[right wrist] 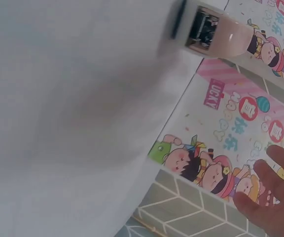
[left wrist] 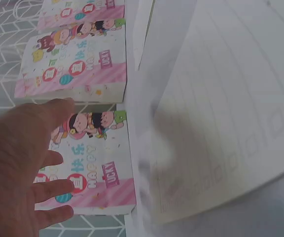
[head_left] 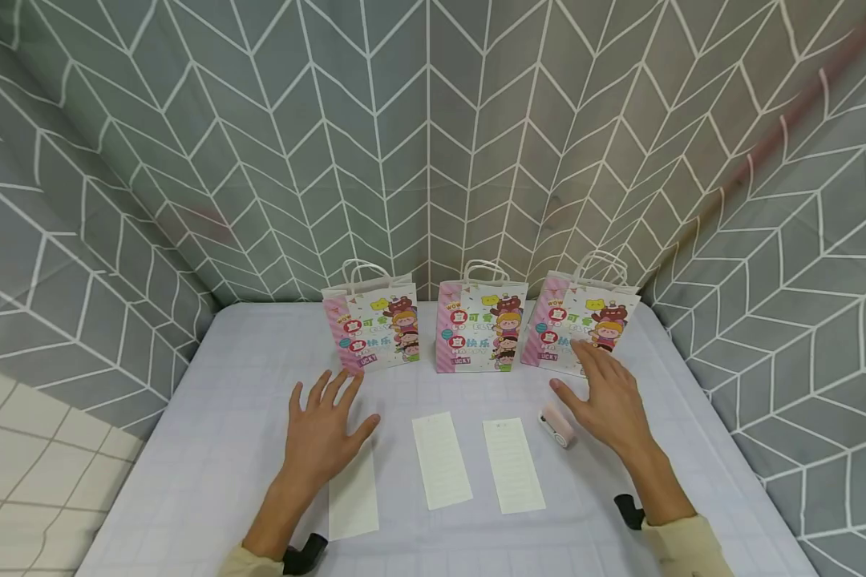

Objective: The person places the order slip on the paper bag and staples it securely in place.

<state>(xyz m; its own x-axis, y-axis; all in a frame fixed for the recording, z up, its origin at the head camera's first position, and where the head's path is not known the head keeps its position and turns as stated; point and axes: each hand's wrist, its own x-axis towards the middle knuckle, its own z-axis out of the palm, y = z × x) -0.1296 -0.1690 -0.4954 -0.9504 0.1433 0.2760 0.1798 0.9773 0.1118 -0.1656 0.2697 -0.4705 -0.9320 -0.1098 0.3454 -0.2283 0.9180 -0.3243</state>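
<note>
My left hand [head_left: 321,437], fingers spread, hovers over the top of the left lined paper slip [head_left: 354,501] and partly hides it. It holds nothing. In the left wrist view, its fingers appear in front of the left gift bag [left wrist: 97,163]. Two more slips, a middle one [head_left: 443,461] and a right one [head_left: 514,466], lie flat between the hands. Beside my right hand [head_left: 609,401] is a small pink stapler [head_left: 556,425]. That hand is also empty, its fingers extended before the right gift bag [head_left: 577,320]. The right wrist view shows the stapler [right wrist: 226,34] apart from the fingers.
Along the back of the white-covered table [head_left: 224,417] stand the left and right bags with a middle gift bag [head_left: 480,328] between them, all with white handles. A grey curtain [head_left: 433,144] with white lines surrounds the back and sides. Tiled floor [head_left: 43,457] shows at left.
</note>
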